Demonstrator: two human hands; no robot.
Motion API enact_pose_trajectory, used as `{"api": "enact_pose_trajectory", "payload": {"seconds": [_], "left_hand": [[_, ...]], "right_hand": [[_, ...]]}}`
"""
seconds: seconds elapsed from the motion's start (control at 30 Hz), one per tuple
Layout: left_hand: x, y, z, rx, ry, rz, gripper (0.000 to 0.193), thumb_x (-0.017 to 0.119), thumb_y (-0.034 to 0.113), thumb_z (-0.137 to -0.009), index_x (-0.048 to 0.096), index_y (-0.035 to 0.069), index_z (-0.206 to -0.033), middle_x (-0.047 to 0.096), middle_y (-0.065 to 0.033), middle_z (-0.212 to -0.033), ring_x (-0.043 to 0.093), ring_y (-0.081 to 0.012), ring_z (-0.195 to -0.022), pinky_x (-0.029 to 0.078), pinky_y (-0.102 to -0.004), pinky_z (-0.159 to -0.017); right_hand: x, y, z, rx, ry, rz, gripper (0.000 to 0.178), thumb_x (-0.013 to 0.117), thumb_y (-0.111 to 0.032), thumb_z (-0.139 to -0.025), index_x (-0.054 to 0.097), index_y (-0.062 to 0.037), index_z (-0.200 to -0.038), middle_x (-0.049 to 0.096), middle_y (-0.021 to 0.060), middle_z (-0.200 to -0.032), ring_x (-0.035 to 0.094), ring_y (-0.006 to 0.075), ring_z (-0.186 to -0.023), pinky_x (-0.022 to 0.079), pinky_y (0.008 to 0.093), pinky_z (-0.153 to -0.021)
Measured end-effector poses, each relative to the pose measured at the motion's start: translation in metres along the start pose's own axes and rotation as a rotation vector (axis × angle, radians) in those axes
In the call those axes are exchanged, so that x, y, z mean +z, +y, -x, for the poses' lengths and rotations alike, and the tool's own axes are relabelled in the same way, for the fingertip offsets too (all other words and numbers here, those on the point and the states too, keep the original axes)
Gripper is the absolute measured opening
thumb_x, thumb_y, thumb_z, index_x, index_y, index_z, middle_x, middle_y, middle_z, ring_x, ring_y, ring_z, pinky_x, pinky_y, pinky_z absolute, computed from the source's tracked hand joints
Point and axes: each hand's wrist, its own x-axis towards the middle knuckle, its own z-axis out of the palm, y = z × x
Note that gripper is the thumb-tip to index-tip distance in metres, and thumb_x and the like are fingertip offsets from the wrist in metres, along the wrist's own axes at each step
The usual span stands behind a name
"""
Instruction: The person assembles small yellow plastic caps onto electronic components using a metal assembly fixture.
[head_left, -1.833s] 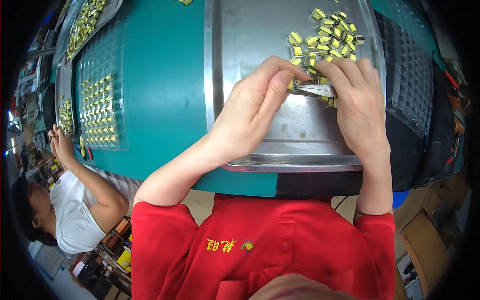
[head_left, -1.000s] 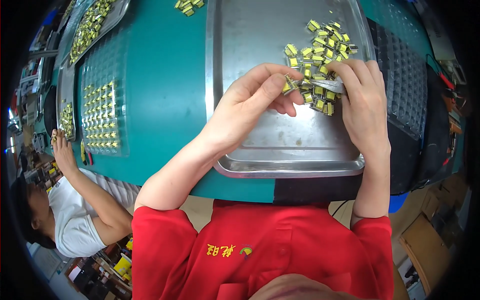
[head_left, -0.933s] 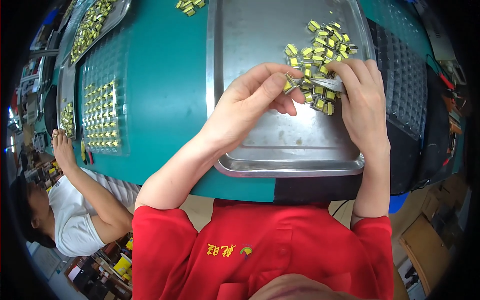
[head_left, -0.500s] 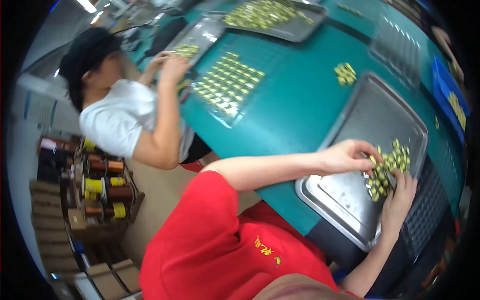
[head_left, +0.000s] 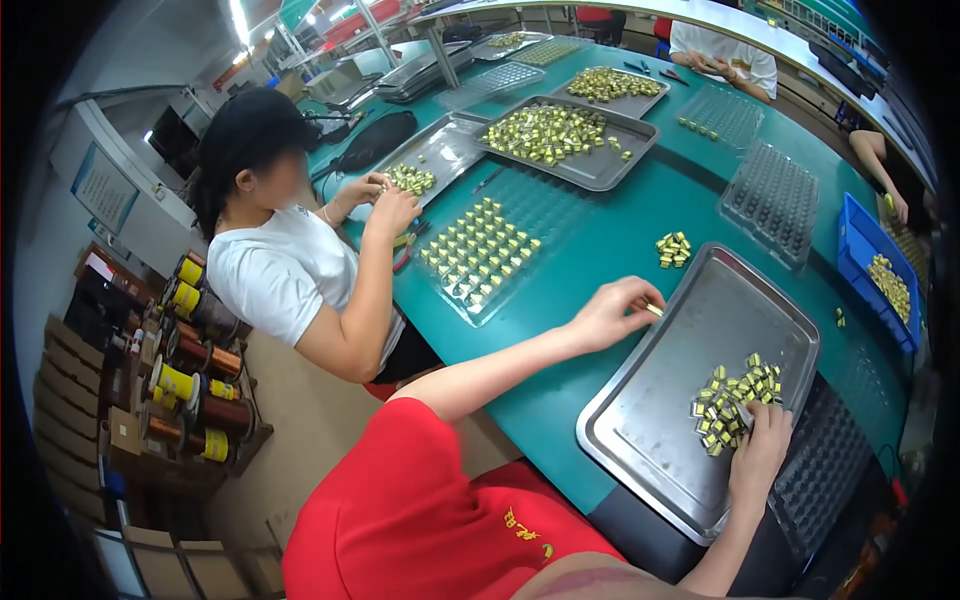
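Clock directions are taken from the middle of the rectangular, silver metal tray point(head_left: 735, 310) with rounded corners. Near its rim at half past ten, the person's bare left hand point(head_left: 612, 316) has thumb and fingers pinched almost together on a small, blocky, yellow component point(head_left: 655, 310). At four o'clock, over the tray, the bare right hand point(head_left: 762, 447) has its fingers curled closed around a pointed, silvery metal tool point(head_left: 745, 414), its tip among a loose heap of small yellow-and-dark blocky components point(head_left: 720, 405) just off centre toward three. Just beyond four lies a dark plastic tray with rows of pockets point(head_left: 825, 455). Between eleven and twelve, a small cluster of yellow components point(head_left: 673, 248) sits on the green tabletop point(head_left: 590, 255); at two stands a blue plastic bin point(head_left: 862, 250). At ten, a clear plastic tray point(head_left: 550, 195) holds yellow components in rows, near a white-shirted co-worker point(head_left: 290, 270).
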Motion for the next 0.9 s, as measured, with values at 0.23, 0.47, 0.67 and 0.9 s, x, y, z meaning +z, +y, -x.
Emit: {"api": "enact_pose_trajectory", "payload": {"seconds": [0.23, 0.47, 0.67, 0.9], "left_hand": [[-0.004, -0.047, -0.011, 0.157, 0.191, -0.351, 0.018, 0.073, 0.011, -0.084, 0.066, 0.008, -0.099, 0.059, -0.0059, -0.099, 0.053, -0.0246, -0.096, 0.047, -0.0345, -0.078], [-0.006, -0.059, -0.029, 0.317, 0.146, -0.475, 0.024, 0.075, 0.011, -0.076, 0.066, 0.008, -0.098, 0.063, -0.0102, -0.094, 0.058, -0.0310, -0.096, 0.045, -0.0408, -0.085], [-0.002, -0.065, -0.042, 0.151, 0.144, -0.407, 0.038, 0.080, 0.007, -0.075, 0.061, 0.005, -0.108, 0.057, -0.0065, -0.087, 0.055, -0.0206, -0.078, 0.049, -0.0331, -0.073], [0.009, -0.073, -0.071, 0.275, 0.247, -0.599, 0.061, 0.081, 0.012, -0.075, 0.050, 0.005, -0.128, 0.051, -0.0180, -0.116, 0.052, -0.0342, -0.105, 0.046, -0.0424, -0.088]], "right_hand": [[0.000, 0.002, 0.002, 0.012, -0.027, 0.021, 0.034, 0.055, 0.014, -0.073, 0.060, 0.0002, -0.104, 0.055, 0.0147, -0.101, 0.052, 0.0346, -0.099, 0.042, 0.0441, -0.089], [0.003, 0.007, -0.002, 0.021, -0.047, 0.066, 0.037, 0.052, 0.014, -0.072, 0.061, 0.0011, -0.106, 0.057, 0.0182, -0.106, 0.053, 0.0377, -0.102, 0.043, 0.0439, -0.089], [0.007, 0.007, -0.005, 0.025, -0.097, 0.065, 0.034, 0.054, 0.012, -0.074, 0.062, -0.0007, -0.105, 0.057, 0.0145, -0.103, 0.054, 0.0348, -0.099, 0.044, 0.0428, -0.087], [0.000, 0.007, 0.000, 0.008, -0.091, 0.050, 0.034, 0.056, 0.011, -0.074, 0.061, -0.0010, -0.106, 0.057, 0.0140, -0.104, 0.053, 0.0335, -0.097, 0.044, 0.0427, -0.086]]}}
